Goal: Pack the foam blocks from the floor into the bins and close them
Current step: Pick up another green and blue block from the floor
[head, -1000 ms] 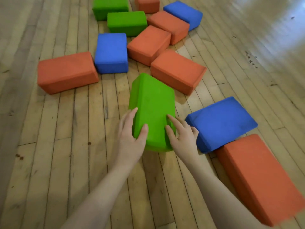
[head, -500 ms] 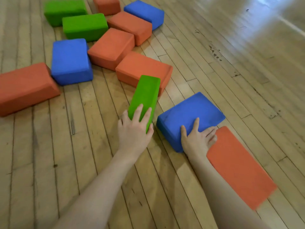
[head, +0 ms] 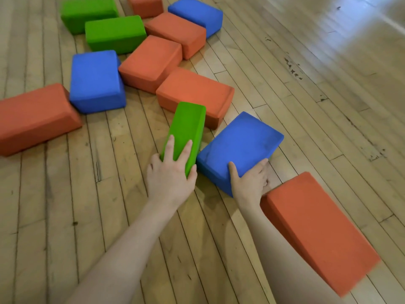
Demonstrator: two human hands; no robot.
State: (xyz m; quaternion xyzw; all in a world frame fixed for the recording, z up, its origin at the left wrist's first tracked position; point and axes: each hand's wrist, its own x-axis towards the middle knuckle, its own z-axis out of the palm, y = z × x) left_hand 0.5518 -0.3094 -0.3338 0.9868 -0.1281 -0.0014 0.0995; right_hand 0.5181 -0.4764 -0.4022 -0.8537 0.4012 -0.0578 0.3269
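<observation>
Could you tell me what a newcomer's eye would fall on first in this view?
Probably the two hands at centre: the left hand grips a green block standing on its narrow side, and the right hand grips the corner of a blue block beside it. Behind them, orange, blue and green blocks lie scattered on the wooden floor, and a large orange block sits at lower right.

Soft, even daylight fills the scene, with a pale, washed-out glare spreading across the worn wooden plank floor [head: 328, 29] toward its far right corner. Shadows are faint and short, tucked under the near edges of the foam blocks. Wide-angle distortion bends the floorboards outward at the picture's edges. The large orange foam block [head: 317, 229] at the near right shows smeared, blurred edges, while the centre stays reasonably sharp.
</observation>
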